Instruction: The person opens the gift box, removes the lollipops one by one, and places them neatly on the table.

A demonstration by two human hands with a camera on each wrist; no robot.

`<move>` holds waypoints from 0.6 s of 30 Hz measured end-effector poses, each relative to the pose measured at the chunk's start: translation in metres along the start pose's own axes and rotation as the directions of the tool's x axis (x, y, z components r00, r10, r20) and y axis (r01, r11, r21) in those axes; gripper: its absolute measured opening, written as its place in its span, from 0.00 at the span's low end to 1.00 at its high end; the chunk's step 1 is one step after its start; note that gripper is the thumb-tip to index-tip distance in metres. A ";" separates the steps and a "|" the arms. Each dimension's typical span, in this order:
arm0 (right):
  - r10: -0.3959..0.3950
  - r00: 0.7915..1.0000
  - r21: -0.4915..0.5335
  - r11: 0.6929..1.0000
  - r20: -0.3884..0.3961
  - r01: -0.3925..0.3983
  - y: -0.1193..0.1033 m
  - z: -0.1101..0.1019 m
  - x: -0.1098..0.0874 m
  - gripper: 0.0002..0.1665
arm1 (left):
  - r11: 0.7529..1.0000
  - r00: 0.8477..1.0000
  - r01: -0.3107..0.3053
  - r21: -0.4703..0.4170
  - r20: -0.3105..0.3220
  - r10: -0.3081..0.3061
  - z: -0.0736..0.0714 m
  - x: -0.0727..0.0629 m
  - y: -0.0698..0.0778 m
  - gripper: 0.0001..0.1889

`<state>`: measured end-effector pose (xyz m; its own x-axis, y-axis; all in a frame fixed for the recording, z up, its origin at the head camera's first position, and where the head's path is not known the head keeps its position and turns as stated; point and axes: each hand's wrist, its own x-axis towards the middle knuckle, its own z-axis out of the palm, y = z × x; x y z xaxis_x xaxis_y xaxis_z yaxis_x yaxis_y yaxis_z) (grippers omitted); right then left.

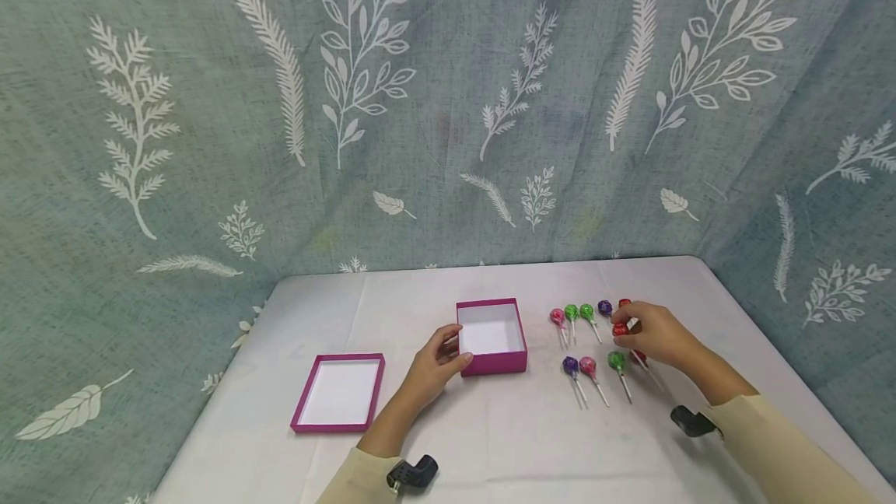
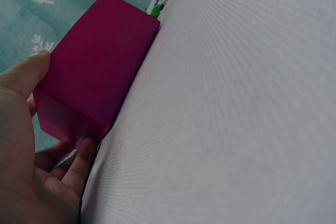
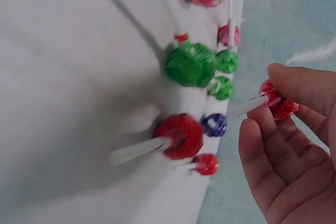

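Note:
My left hand (image 1: 430, 368) holds the left side of an uncovered magenta box (image 1: 494, 364) with a white inside, thumb near its front corner. In the left wrist view the thumb lies along the top edge of the box (image 2: 100, 56) and the fingers touch its side. On the right, my right hand (image 1: 658, 333) pinches a red lollipop (image 3: 283, 107) by its wrapped head, clear of the cloth, its white stick pointing away from the palm. Below that hand lie another red lollipop (image 3: 181, 136) and a green lollipop (image 1: 617, 362).
A magenta lid (image 1: 304, 399) lies inner side up left of the box. Right of the box, lollipops form two rows, including a pink one (image 1: 557, 316) and a purple one (image 1: 570, 365). A leaf-patterned curtain (image 1: 434, 138) hangs behind the white-covered table (image 1: 532, 457).

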<state>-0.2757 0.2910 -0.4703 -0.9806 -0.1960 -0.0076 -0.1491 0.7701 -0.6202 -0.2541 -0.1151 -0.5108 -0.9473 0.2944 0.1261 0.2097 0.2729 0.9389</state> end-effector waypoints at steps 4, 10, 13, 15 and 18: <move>0.010 1.000 0.000 1.000 -0.023 -0.010 0.010 -0.001 -0.006 0.17 | 1.000 1.000 -0.002 -0.004 0.001 0.002 0.000 0.000 0.000 0.31; 0.035 0.998 -0.009 0.999 -0.049 -0.035 0.021 -0.003 -0.017 0.18 | 1.000 1.000 -0.007 -0.006 0.002 0.007 0.001 0.001 0.000 0.31; 0.058 0.996 -0.014 0.998 -0.060 -0.059 0.025 -0.003 -0.021 0.19 | 1.000 1.000 -0.006 -0.005 0.000 0.006 0.000 0.000 0.000 0.30; 0.077 0.995 -0.014 0.997 -0.067 -0.078 0.028 -0.003 -0.023 0.20 | 1.000 1.000 -0.006 0.000 -0.001 0.006 0.000 0.000 0.000 0.30; 0.098 0.992 -0.013 0.995 -0.074 -0.100 0.033 -0.002 -0.025 0.21 | 1.000 1.000 -0.004 0.004 -0.002 0.004 0.000 -0.001 0.000 0.31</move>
<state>-0.2562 0.3224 -0.4887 -0.9972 -0.0739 -0.0106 -0.0524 0.7936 -0.6061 -0.2536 -0.1153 -0.5110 -0.9471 0.2932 0.1307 0.2147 0.2755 0.9370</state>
